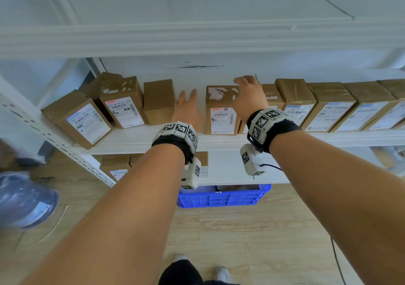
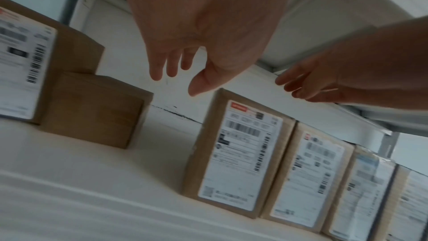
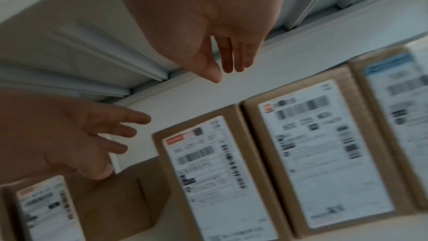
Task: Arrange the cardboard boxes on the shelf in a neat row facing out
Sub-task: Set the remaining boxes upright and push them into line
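Observation:
Brown cardboard boxes stand on a white shelf (image 1: 135,140). A labelled box (image 1: 221,109) faces out at the middle, starting a tight row (image 1: 333,107) that runs right. My right hand (image 1: 247,96) hovers open above that box, holding nothing. My left hand (image 1: 187,107) reaches open into the gap left of it, fingers straight. A plain box (image 1: 158,100) without a label showing stands left of the gap. Further left are a labelled box (image 1: 123,105) and a skewed one (image 1: 79,118). In the left wrist view the left hand (image 2: 185,72) is above the gap beside the middle box (image 2: 238,153).
Another shelf board (image 1: 197,39) hangs close overhead. A slotted white upright (image 1: 54,140) slants at the left. A blue crate (image 1: 221,197) sits on the wooden floor below, with more boxes (image 1: 116,166) on a lower shelf. A blurred blue object (image 1: 24,199) lies at far left.

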